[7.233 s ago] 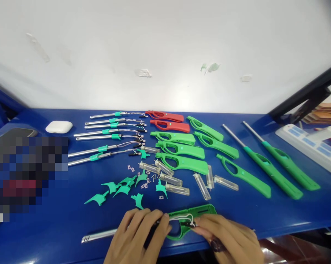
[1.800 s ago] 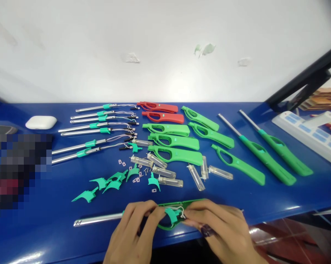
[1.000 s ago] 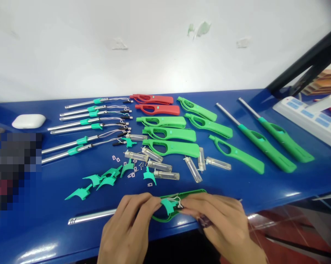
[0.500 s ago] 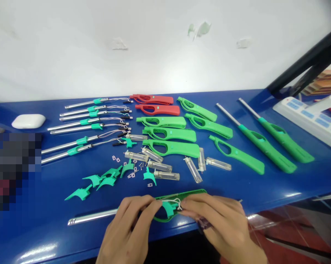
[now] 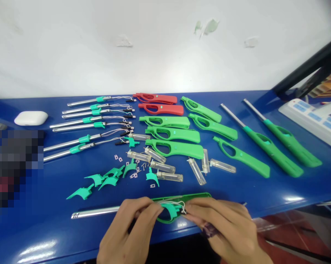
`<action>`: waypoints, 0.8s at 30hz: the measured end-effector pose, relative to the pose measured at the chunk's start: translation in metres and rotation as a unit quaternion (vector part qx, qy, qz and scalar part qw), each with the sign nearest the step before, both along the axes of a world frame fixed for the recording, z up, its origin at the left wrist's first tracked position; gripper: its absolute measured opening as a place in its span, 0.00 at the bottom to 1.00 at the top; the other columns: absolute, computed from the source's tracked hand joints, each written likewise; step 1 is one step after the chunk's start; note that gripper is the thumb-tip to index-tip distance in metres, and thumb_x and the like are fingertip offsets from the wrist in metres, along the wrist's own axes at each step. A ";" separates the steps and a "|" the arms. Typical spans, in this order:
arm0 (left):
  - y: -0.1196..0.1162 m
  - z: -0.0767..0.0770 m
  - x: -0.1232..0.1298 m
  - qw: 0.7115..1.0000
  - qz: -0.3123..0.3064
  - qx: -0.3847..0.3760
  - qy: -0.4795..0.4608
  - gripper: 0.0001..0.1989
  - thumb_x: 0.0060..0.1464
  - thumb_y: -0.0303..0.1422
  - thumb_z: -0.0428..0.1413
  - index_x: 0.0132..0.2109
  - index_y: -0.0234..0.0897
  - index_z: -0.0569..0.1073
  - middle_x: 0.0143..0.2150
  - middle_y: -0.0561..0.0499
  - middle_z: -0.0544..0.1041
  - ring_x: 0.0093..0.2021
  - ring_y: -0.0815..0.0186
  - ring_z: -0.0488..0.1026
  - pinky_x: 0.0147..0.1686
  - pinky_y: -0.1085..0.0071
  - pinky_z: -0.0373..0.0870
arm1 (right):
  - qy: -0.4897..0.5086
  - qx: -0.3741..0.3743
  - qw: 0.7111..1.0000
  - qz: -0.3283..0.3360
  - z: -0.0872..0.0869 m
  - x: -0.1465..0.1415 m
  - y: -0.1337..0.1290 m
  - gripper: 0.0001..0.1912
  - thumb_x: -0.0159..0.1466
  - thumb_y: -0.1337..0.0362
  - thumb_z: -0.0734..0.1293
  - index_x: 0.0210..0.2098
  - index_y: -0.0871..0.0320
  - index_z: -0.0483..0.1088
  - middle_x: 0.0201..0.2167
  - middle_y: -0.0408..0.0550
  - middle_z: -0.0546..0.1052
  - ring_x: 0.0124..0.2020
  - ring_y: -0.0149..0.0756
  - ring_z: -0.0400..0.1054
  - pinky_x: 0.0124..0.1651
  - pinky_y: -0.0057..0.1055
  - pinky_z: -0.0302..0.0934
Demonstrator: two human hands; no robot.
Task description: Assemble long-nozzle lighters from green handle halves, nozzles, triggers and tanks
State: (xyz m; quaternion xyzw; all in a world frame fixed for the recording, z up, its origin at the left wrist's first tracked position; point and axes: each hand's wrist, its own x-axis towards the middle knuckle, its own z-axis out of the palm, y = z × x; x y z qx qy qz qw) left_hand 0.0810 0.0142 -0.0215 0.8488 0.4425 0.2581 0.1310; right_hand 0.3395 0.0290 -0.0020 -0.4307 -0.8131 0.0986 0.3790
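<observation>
At the table's front edge lies an opened green lighter casing (image 5: 202, 195), hollow side up, with a metal lighter tube (image 5: 95, 212) reaching out to the left. My left hand (image 5: 128, 227) closes over the casing's front end and the tube's base. A teal trigger (image 5: 170, 211) sits in the casing between my hands. White wires (image 5: 179, 202) loop over it toward my right hand (image 5: 226, 223). That hand's fingers pinch a small black igniter at the wire ends, mostly covered by the fingertips. Something dark and shiny shows under the right fingers; its kind is unclear.
Wired metal tubes (image 5: 85, 120) lie at back left. Red casings (image 5: 165, 109), green casings (image 5: 182, 149) and two whole lighters (image 5: 278, 154) lie beyond my hands. Clear fuel tanks (image 5: 197, 171), loose teal triggers (image 5: 81, 192) and tiny parts are nearer. A power strip (image 5: 300, 110) stands right.
The view has shifted slightly, moving most things a little to the right in the picture. Both hands keep their holds on the lighter parts, the right fingers still at the wire ends.
</observation>
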 end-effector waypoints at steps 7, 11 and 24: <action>0.003 0.000 0.004 0.999 0.002 0.028 0.020 0.19 0.70 0.18 0.48 0.58 0.34 0.78 0.50 0.46 0.80 0.54 0.64 0.73 0.56 0.71 0.74 | 0.004 -0.002 1.000 -0.003 -0.003 0.001 0.000 0.06 0.74 0.68 0.68 0.43 0.58 0.78 0.37 0.43 0.85 0.34 0.27 0.82 0.39 0.21 0.74; 0.003 0.000 0.006 0.999 -0.006 0.031 0.015 0.20 0.67 0.15 0.49 0.59 0.32 0.76 0.51 0.45 0.79 0.54 0.62 0.72 0.57 0.67 0.74 | 0.000 0.000 1.000 -0.008 -0.003 0.000 0.000 0.06 0.74 0.68 0.68 0.43 0.58 0.79 0.37 0.43 0.85 0.34 0.27 0.82 0.38 0.21 0.74; 0.007 0.008 0.004 0.999 -0.008 0.018 0.050 0.23 0.65 0.13 0.47 0.61 0.31 0.73 0.56 0.43 0.75 0.56 0.62 0.69 0.58 0.67 0.70 | 0.010 0.006 1.000 -0.014 -0.005 0.000 -0.003 0.04 0.73 0.69 0.69 0.44 0.59 0.79 0.38 0.43 0.85 0.35 0.27 0.81 0.40 0.22 0.73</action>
